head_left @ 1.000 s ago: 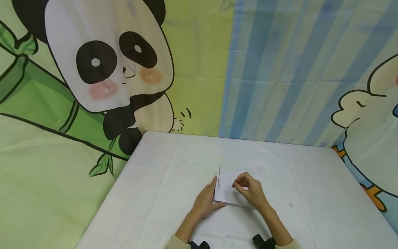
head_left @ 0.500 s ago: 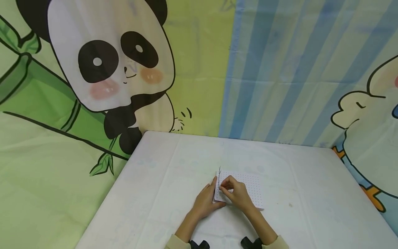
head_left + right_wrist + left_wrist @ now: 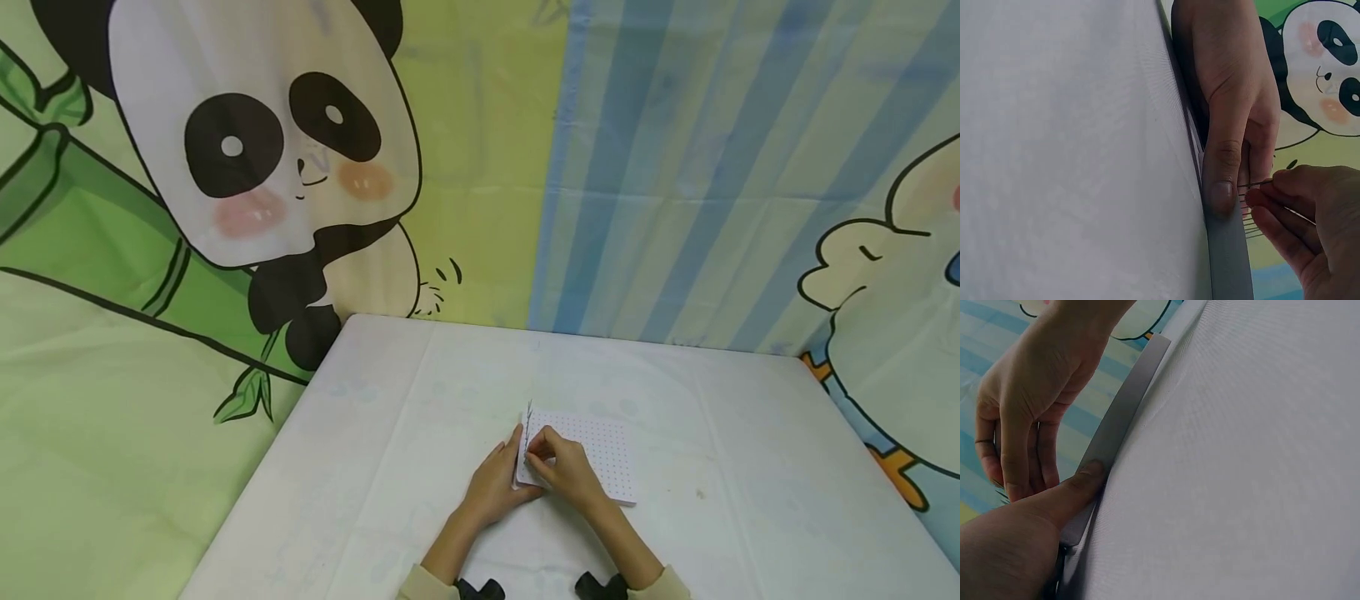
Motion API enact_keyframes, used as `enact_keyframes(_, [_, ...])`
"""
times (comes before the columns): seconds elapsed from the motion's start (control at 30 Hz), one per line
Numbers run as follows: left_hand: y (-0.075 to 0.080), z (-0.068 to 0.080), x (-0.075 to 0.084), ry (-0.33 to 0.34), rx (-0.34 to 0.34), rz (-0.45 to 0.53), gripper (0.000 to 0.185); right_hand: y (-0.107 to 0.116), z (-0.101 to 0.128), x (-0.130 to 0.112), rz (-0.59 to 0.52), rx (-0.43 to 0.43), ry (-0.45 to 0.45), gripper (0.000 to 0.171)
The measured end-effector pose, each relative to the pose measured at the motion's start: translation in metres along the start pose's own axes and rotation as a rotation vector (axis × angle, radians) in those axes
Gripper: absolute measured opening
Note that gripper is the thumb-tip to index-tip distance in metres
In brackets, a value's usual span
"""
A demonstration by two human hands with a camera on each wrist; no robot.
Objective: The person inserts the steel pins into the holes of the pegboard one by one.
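White perforated board (image 3: 600,457) lying flat on the white-covered surface (image 3: 390,467), near its front edge. The left hand (image 3: 495,483) steadies the board's left edge, thumb pressed against its side and fingers straight. The right hand (image 3: 564,468) reaches over the board and pinches a thin metal pin (image 3: 1255,184) between curled fingertips, beside a row of pins (image 3: 528,425) standing upright along the board's left edge. Behind: panda backdrop (image 3: 255,150) and blue-striped cloth (image 3: 697,167).
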State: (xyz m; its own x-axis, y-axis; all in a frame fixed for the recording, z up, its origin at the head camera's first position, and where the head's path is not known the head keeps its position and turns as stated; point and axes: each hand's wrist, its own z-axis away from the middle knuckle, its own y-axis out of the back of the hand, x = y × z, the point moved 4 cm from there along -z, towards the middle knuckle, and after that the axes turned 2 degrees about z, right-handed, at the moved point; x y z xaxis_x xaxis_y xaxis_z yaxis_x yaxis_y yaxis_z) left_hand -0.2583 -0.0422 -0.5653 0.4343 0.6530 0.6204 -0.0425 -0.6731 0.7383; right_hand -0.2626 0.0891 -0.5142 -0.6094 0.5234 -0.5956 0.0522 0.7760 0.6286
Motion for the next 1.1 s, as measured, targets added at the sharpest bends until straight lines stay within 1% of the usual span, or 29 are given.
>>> enact_keyframes(0.3, [0.002, -0.008, 0.001, -0.007, -0.004, 0.003, 0.102, -0.001, -0.004, 0.005, 0.044, 0.037, 0.002, 0.024])
enact_keyframes(0.4, [0.000, -0.008, 0.001, -0.009, -0.011, 0.008, 0.101, -0.002, -0.002, 0.008, 0.034, 0.036, -0.012, 0.024])
enact_keyframes(0.57, [-0.003, -0.006, 0.001, -0.011, -0.027, 0.017, 0.101, -0.001, 0.003, 0.008, 0.014, 0.028, -0.066, 0.022])
enact_keyframes(0.73, [-0.003, -0.005, 0.000, -0.007, -0.021, 0.037, 0.101, 0.004, 0.003, 0.004, -0.002, -0.041, -0.122, 0.020])
enact_keyframes(0.83, [-0.003, -0.003, -0.002, 0.005, -0.019, 0.069, 0.102, 0.009, 0.001, 0.001, 0.003, -0.130, -0.158, 0.018])
enact_keyframes(0.9, [-0.004, -0.002, -0.003, 0.026, -0.038, 0.130, 0.104, 0.016, 0.000, 0.001, 0.021, -0.205, -0.198, 0.016])
enact_keyframes(0.97, [-0.003, -0.002, -0.005, 0.065, -0.078, 0.231, 0.108, 0.026, -0.001, 0.001, 0.048, -0.274, -0.225, 0.015])
enact_keyframes(1.03, [0.002, -0.003, -0.009, 0.153, -0.138, 0.390, 0.110, 0.041, -0.003, 0.001, 0.091, -0.315, -0.251, 0.018])
enact_keyframes(1.07, [0.007, -0.004, -0.011, 0.211, -0.157, 0.462, 0.109, 0.050, -0.005, 0.000, 0.122, -0.318, -0.261, 0.022])
enact_keyframes(1.1, [0.015, -0.005, -0.013, 0.269, -0.162, 0.512, 0.107, 0.060, -0.008, -0.001, 0.160, -0.314, -0.272, 0.028])
